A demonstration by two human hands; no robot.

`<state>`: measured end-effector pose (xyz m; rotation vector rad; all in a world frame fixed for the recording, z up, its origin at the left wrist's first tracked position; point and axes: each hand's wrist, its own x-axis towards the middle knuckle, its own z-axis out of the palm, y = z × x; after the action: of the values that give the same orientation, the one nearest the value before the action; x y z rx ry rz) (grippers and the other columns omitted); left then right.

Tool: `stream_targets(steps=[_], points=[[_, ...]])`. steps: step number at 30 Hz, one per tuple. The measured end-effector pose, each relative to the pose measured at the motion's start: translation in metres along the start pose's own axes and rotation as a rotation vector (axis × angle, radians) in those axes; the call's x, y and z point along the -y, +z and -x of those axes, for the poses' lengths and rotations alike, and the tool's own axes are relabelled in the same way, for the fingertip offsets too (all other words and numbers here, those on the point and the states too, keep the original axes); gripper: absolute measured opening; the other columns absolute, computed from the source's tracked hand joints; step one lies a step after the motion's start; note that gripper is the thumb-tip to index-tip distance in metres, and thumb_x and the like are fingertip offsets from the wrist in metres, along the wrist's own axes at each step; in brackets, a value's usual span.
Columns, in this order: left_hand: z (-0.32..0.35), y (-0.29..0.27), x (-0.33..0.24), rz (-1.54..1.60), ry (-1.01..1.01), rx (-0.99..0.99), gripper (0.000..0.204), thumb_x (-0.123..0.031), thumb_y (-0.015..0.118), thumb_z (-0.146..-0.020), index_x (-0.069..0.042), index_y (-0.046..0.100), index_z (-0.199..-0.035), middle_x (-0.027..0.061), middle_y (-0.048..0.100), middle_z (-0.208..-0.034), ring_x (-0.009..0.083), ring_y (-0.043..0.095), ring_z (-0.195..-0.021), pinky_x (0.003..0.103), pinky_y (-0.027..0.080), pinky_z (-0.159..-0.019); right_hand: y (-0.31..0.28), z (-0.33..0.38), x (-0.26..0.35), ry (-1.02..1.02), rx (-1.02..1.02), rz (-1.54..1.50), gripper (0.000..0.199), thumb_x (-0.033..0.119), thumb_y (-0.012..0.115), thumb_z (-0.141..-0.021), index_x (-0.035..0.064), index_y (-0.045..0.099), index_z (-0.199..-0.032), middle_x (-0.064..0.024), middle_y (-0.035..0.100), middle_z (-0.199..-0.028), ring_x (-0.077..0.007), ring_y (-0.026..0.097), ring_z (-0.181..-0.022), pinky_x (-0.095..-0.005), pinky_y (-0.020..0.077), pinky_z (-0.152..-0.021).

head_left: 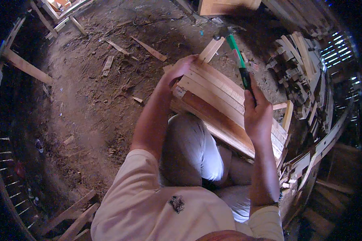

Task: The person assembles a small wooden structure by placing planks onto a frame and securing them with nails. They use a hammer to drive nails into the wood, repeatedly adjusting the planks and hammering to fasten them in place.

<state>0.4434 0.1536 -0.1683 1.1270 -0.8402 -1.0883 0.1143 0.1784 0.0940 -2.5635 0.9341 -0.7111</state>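
Right hand (258,114) closed round the dark grip of a green-handled hammer (240,62) — handle points between 11 and 12 o'clock. Left hand (184,67) bears on the 10 o'clock end of a slatted wooden frame (218,86); fingers partly hidden, can't tell how tightly they grip. Frame's long axis runs 10 to 4 o'clock, just beyond the trousered knee (187,136).

Key relation: short wooden strip (210,50) juts from the frame's far edge, long axis toward 1 o'clock. Lies at 2 o'clock from left hand, the nearer one — 11 o'clock from right. Hammer head dark, close by the strip's tip; contact unclear. Stacked timber (297,60) toward 1–2 o'clock from right hand.
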Motion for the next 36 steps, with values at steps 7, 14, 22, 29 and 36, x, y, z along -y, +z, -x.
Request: stream_targets(steps=[7, 14, 22, 29, 36], points=[[0.026, 0.048, -0.042, 0.318, -0.166, -0.014, 0.043, -0.045, 0.055, -0.102, -0.007, 0.071, -0.114, 0.0047, 0.073, -0.101, 0.0190, 0.068, -0.087, 0.036, 0.053, -0.084, -0.033, -0.006, 0.029, 0.164, 0.087, 0.094, 0.045, 0.013, 0.057, -0.103, 0.0079, 0.054, -0.148, -0.0253, 0.069, -0.123, -0.0318, 0.070, -0.112, -0.0379, 0.0513, -0.094], [0.032, 0.045, -0.050, 0.209, -0.043, 0.014, 0.048, -0.048, 0.051, -0.105, -0.006, 0.071, -0.116, 0.0044, 0.072, -0.106, 0.0157, 0.067, -0.093, 0.035, 0.053, -0.087, -0.019, 0.003, 0.014, 0.005, 0.097, 0.102, 0.047, 0.011, 0.057, -0.103, 0.0061, 0.051, -0.149, -0.0206, 0.071, -0.098, -0.0130, 0.053, -0.075, -0.0315, 0.0508, -0.074], [0.022, 0.061, -0.055, -0.092, -0.092, -0.162, 0.051, -0.047, 0.046, -0.107, -0.006, 0.069, -0.125, 0.0086, 0.071, -0.115, 0.0183, 0.066, -0.103, 0.035, 0.050, -0.094, -0.022, 0.011, 0.003, 0.043, 0.099, 0.145, 0.045, 0.010, 0.057, -0.103, 0.0069, 0.053, -0.148, -0.0191, 0.072, -0.098, -0.0110, 0.054, -0.078, -0.0304, 0.0504, -0.074], [0.004, 0.052, -0.027, 0.144, -0.221, 0.058, 0.046, -0.038, 0.041, -0.109, -0.005, 0.067, -0.128, 0.0106, 0.071, -0.118, 0.0232, 0.067, -0.108, 0.036, 0.051, -0.096, -0.024, 0.010, 0.012, 0.166, -0.015, -0.009, 0.044, 0.011, 0.057, -0.103, 0.0069, 0.055, -0.147, -0.0269, 0.070, -0.120, -0.0239, 0.071, -0.110, -0.0355, 0.0520, -0.093], [0.004, 0.054, -0.018, 0.364, -0.146, 0.124, 0.041, -0.038, 0.047, -0.108, -0.005, 0.070, -0.115, 0.0051, 0.073, -0.100, 0.0186, 0.069, -0.088, 0.035, 0.053, -0.085, -0.027, 0.006, 0.011, 0.141, -0.024, 0.053, 0.046, 0.009, 0.058, -0.100, 0.0100, 0.055, -0.146, -0.0309, 0.068, -0.107, -0.0435, 0.070, -0.094, -0.0468, 0.0559, -0.079]])
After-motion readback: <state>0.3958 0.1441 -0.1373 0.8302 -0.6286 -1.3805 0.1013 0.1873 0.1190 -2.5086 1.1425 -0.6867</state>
